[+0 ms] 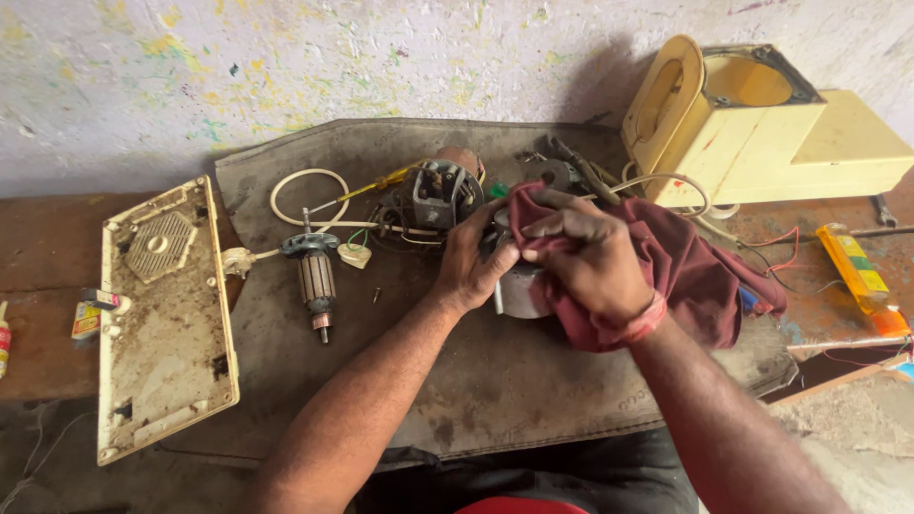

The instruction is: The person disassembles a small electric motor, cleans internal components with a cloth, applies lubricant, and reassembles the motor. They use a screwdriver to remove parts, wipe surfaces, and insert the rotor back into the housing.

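Head | metal housing [522,290] between left hand [473,266], right hand [581,257] | cloth-covered

Dirty cream base panel [167,319] lies at worktop [48,333] left. Motor armature [315,276] and coiled white cord [309,195] rest on grey mat [495,381]. Cream housing [752,124] stands far right, yellow tube [857,266] near it.

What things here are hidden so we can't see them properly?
- Grey metal part, head view: mostly covered by both hands and the maroon cloth.
- Right hand palm: faces down, wrapped in cloth.
- Left hand fingertips: tucked behind the part.
- Glue tube: cut off by the left edge.
- Small screw on the mat: too small to tell.
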